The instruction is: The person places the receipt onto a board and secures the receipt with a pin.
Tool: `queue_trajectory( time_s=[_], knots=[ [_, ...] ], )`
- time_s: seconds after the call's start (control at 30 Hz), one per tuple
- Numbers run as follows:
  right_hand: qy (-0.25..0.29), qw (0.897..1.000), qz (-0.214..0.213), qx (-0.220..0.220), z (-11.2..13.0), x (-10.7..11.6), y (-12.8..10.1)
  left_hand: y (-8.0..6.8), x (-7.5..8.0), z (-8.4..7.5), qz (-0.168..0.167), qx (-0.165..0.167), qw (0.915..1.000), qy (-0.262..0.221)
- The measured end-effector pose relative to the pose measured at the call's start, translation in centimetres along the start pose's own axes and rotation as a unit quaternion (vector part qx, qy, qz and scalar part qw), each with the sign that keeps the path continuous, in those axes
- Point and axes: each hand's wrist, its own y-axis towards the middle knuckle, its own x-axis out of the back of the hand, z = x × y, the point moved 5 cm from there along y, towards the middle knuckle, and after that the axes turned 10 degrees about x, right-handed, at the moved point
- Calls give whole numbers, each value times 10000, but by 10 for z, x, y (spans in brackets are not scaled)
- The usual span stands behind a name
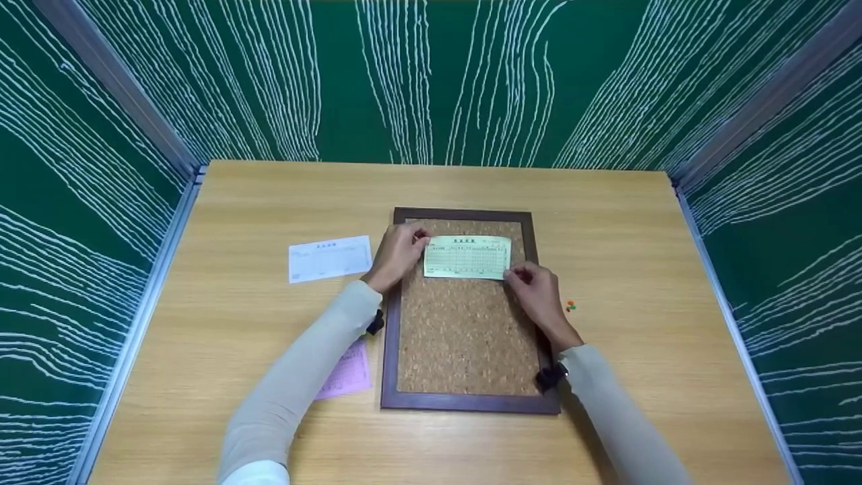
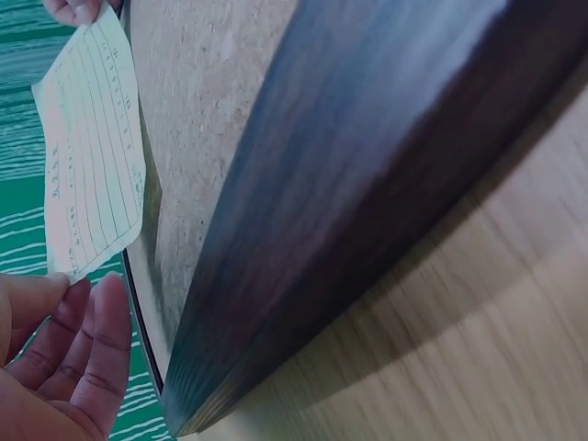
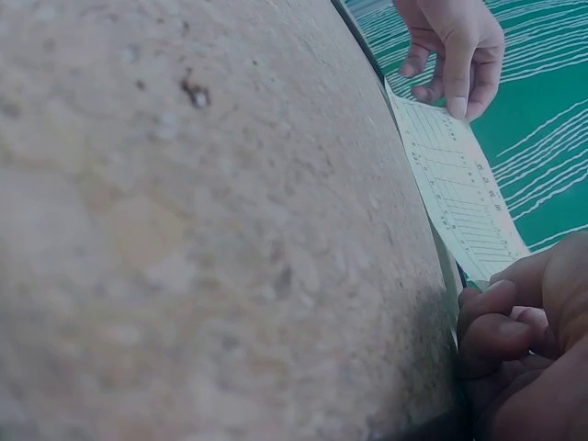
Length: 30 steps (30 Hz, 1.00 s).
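- Pale sleeves (image 1: 269, 411) nearest, one low at left, one low at right; dark devices (image 1: 551, 377) at both wrists.
- Pink slip (image 1: 348, 376) on the surface (image 1: 168, 404), partly under the left forearm from above, left of the board.
- Dark wooden frame (image 1: 471, 402), upright to the viewer, lying flat; its rim encloses a speckled cork panel (image 1: 468, 337).
- Small orange and green bits (image 1: 571, 304), clustered on the surface just outside the frame's right side, near the right wrist.
- Right hand (image 1: 537, 289) pinches the lower right corner of the green slip, thumb against curled fingers.
- Green slip (image 1: 467, 257), a printed, ruled form, held widthwise over the upper cork, inside the rim; full contact with cork, cannot tell.
- Left hand (image 1: 397, 250) pinches its upper left corner, reaching across the frame's left side.
- White slip (image 1: 330, 259), printed, on the surface left of that hand.
- Green walls (image 1: 337, 81) with wavy white lines behind and on both sides.
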Motion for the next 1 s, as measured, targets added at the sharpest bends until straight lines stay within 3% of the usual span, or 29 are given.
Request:
queue_trajectory(
  time_s=[0.2, 0.63, 1.0],
  knots=[
    [-325, 9993, -13, 162, 0, 0, 6, 7, -5, 5, -27, 4, 10000, -23],
    [-225, 9997, 70, 40, -3, -4, 10, 18, -6, 19, -88, 129, 9999, 15],
    [-451, 9990, -10, 79, 2, -7, 12, 25, -11, 21, 12, 216, 9997, 117]
  ],
)
